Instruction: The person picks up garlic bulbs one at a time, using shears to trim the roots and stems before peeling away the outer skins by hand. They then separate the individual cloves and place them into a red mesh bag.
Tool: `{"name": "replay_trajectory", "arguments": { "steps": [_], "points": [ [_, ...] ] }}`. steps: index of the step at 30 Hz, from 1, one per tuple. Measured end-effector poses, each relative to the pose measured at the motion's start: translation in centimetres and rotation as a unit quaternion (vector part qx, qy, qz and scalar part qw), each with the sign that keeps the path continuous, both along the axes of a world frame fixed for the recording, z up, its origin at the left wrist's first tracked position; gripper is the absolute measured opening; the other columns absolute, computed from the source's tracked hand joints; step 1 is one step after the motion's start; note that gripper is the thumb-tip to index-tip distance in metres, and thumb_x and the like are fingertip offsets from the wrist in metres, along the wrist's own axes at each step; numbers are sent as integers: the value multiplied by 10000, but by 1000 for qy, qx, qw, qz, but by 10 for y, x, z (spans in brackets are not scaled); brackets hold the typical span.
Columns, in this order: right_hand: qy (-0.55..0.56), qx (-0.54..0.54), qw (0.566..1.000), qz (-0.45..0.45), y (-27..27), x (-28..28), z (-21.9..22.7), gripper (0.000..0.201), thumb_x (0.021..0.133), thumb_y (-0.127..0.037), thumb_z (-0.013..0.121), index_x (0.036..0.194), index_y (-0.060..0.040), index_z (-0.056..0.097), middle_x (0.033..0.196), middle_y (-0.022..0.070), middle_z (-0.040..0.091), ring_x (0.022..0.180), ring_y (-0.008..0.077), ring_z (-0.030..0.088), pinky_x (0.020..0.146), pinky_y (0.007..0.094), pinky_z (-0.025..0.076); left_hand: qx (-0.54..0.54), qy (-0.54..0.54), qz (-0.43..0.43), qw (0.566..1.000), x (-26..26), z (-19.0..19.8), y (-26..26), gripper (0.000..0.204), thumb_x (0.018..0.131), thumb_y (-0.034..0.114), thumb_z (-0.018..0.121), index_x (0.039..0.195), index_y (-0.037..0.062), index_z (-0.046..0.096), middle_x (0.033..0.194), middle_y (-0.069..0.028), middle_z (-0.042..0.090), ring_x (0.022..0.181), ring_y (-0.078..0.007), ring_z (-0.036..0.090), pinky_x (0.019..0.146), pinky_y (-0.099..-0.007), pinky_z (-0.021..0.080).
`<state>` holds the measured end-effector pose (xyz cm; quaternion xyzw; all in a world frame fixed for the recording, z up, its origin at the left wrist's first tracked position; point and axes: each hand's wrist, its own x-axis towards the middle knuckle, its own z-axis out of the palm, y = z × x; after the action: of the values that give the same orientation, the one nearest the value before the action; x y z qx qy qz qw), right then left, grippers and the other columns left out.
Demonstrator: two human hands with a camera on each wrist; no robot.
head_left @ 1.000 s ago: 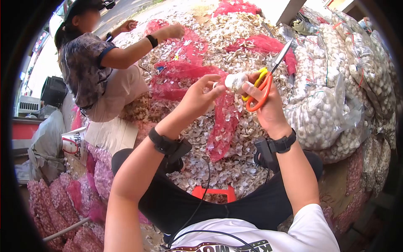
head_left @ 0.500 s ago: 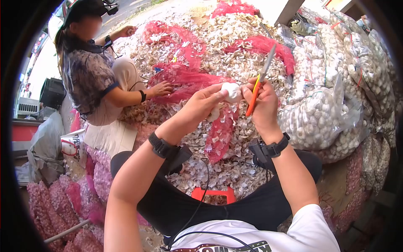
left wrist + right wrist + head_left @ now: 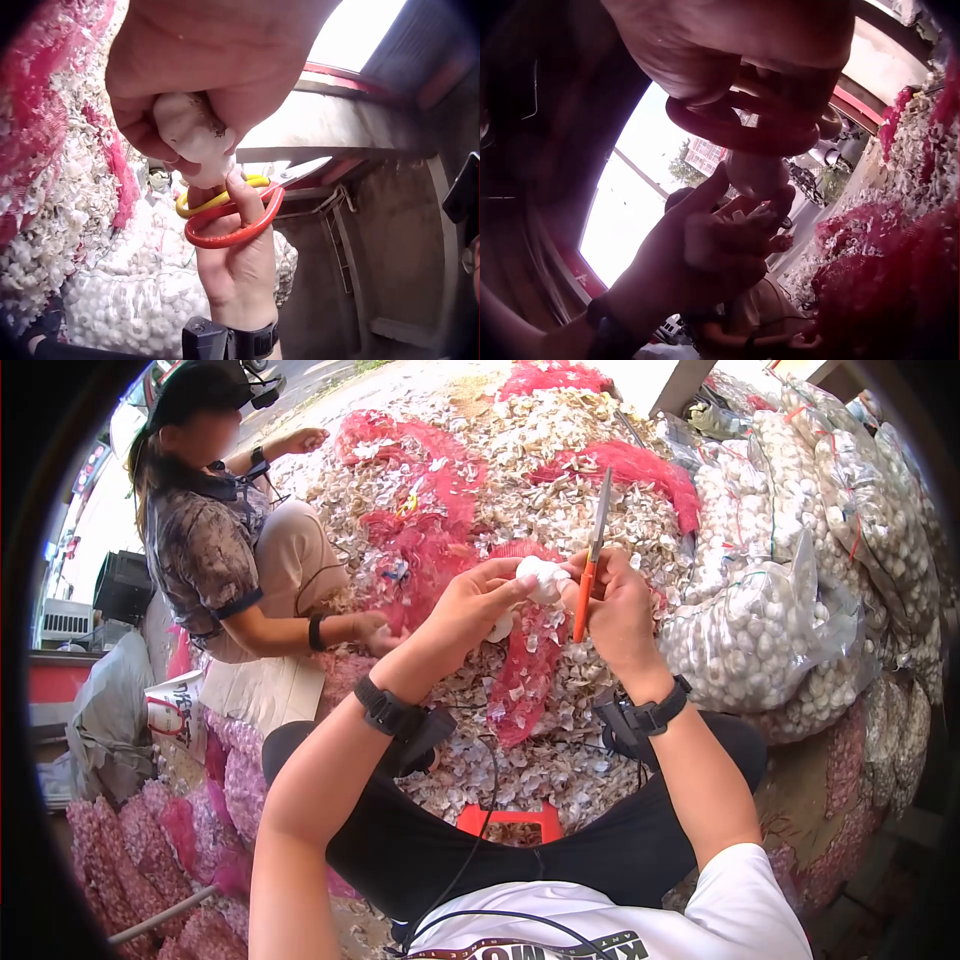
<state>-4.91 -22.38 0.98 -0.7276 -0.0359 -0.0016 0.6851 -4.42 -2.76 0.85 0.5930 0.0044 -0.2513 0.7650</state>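
Observation:
My left hand (image 3: 497, 595) pinches a white garlic bulb (image 3: 541, 577) at chest height over the heap. Right beside it, my right hand (image 3: 612, 602) grips scissors (image 3: 588, 565) with orange and yellow handles, their blades pointing up and away, and its fingertips also touch the bulb. In the left wrist view the garlic bulb (image 3: 192, 136) sits under my left hand's (image 3: 214, 71) curled fingers, with the scissors (image 3: 234, 216) looped over my right hand (image 3: 241, 274) just below. From the right wrist the scissor handle (image 3: 742, 129) and the garlic bulb (image 3: 757, 172) show, dim and close.
A large heap of garlic skins (image 3: 520, 455) with red mesh netting (image 3: 430, 545) lies ahead. Clear bags of white garlic (image 3: 775, 630) stack up on the right, pink mesh sacks (image 3: 150, 830) at the lower left. Another person (image 3: 215, 550) squats at the left. A red stool (image 3: 510, 822) is between my legs.
The scissors swung from leaning right to nearly upright and edge-on, and both hands closed in around the bulb. The other person's arm dropped from the heap's top to its near side.

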Motion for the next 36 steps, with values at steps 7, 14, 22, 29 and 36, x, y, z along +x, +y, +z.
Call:
{"name": "replay_trajectory", "arguments": {
  "steps": [7,14,22,29,36],
  "points": [
    [11,22,999,-43,-3,0,-5,208,858,-5,665,1044,-12,575,883,22,653,736,66,603,647,225,497,-5,42,-14,999,-6,-1,-8,408,994,317,613,1323,77,576,992,5,665,693,-48,607,599,-214,492],
    [0,-22,1000,-8,2,0,0,192,882,-12,642,1054,-4,557,870,38,659,750,74,615,636,221,497,-46,55,-48,996,3,4,-9,390,1010,297,582,1326,68,572,967,9,660,684,-40,585,583,-195,465],
    [85,163,981,55,7,5,3,184,895,-20,646,1059,10,569,863,39,651,744,88,621,640,213,502,-26,45,-48,997,0,16,17,356,961,325,658,1174,47,593,936,11,646,686,-22,548,585,-177,426],
    [89,153,981,76,20,3,15,210,912,-93,683,1068,-5,573,865,34,649,749,84,610,676,210,500,-39,21,-11,999,-11,14,32,354,965,312,657,1180,47,565,947,5,632,709,-32,550,599,-192,439],
    [86,10,992,93,18,-9,11,289,876,-98,734,1102,18,594,916,51,676,780,85,619,700,221,508,47,9,-9,999,-13,19,37,360,939,268,700,1181,45,552,951,-14,636,708,-28,557,601,-200,447]
  ]
}}
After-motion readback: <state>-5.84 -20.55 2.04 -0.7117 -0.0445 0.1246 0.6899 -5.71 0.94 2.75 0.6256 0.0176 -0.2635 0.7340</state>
